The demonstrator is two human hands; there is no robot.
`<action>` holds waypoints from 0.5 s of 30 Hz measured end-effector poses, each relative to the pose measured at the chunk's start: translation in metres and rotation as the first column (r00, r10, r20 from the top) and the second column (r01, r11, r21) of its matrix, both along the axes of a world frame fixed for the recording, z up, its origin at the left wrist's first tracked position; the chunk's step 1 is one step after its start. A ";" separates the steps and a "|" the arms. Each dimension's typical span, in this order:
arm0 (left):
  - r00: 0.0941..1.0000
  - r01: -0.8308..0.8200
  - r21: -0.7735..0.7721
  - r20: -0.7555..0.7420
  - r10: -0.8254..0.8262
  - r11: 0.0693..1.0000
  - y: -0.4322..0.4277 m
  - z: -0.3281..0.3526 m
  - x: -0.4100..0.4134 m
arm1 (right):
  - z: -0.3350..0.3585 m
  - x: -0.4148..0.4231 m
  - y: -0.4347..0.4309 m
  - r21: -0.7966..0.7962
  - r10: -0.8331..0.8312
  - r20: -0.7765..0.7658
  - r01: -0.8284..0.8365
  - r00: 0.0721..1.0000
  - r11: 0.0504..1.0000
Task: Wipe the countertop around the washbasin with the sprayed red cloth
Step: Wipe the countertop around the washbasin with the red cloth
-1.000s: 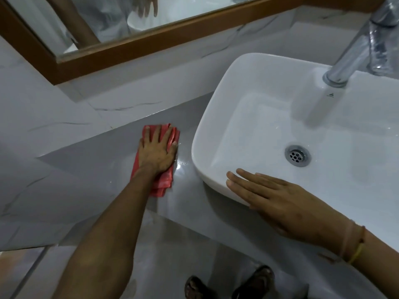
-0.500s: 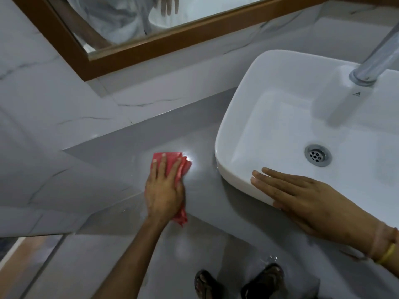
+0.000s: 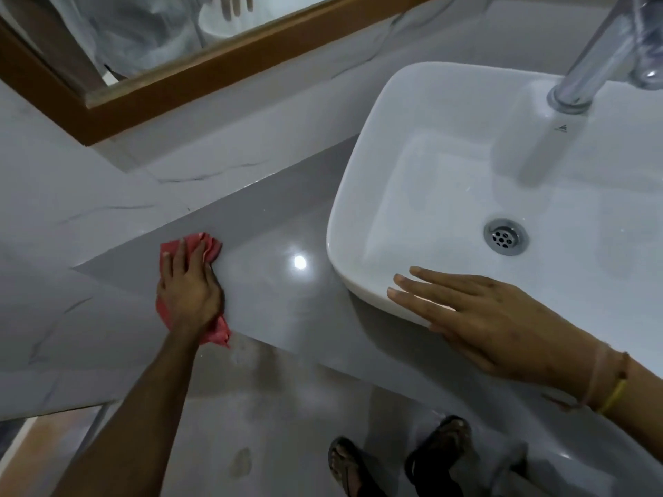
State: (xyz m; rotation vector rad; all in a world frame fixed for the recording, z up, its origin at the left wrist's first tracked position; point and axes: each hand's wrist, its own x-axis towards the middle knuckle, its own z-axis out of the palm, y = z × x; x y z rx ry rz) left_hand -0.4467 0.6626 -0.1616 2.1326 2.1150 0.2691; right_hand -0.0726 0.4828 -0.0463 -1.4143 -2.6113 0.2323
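The red cloth point(image 3: 208, 245) lies crumpled on the grey countertop point(image 3: 272, 292), left of the white washbasin point(image 3: 362, 195). My left hand point(image 3: 190, 292) presses flat on the cloth and covers most of it; red edges show beyond the fingertips and under the wrist. My right hand point(image 3: 477, 317) rests flat, fingers spread, on the near rim of the washbasin. A bright light glints on the countertop between cloth and basin.
A chrome tap point(image 3: 592, 69) leans over the basin at top right, above the drain point(image 3: 506, 236). A wood-framed mirror point(image 3: 201, 77) hangs on the marble wall behind. Below the counter edge are the floor and two sandalled feet point(image 3: 401, 460).
My left hand has slid the cloth leftward along the countertop, away from the basin. The right hand stays on the basin rim.
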 end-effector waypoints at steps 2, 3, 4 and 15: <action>0.996 0.093 0.017 0.012 -0.094 0.995 0.002 0.004 0.018 | 0.000 0.001 0.001 -0.012 0.000 0.010 0.000 1.000 1.000; 0.986 0.164 0.023 0.019 -0.165 0.986 0.002 0.006 0.031 | 0.000 0.001 0.001 -0.014 0.002 0.017 -0.001 1.000 1.000; 0.970 0.242 0.019 0.023 -0.242 0.970 0.002 0.007 0.047 | 0.000 0.001 0.001 -0.012 -0.001 0.027 0.002 1.000 1.000; 0.942 0.318 -0.179 -0.047 -0.331 0.931 -0.104 -0.012 0.092 | 0.000 -0.003 -0.008 -0.060 -0.015 0.009 0.016 1.000 0.998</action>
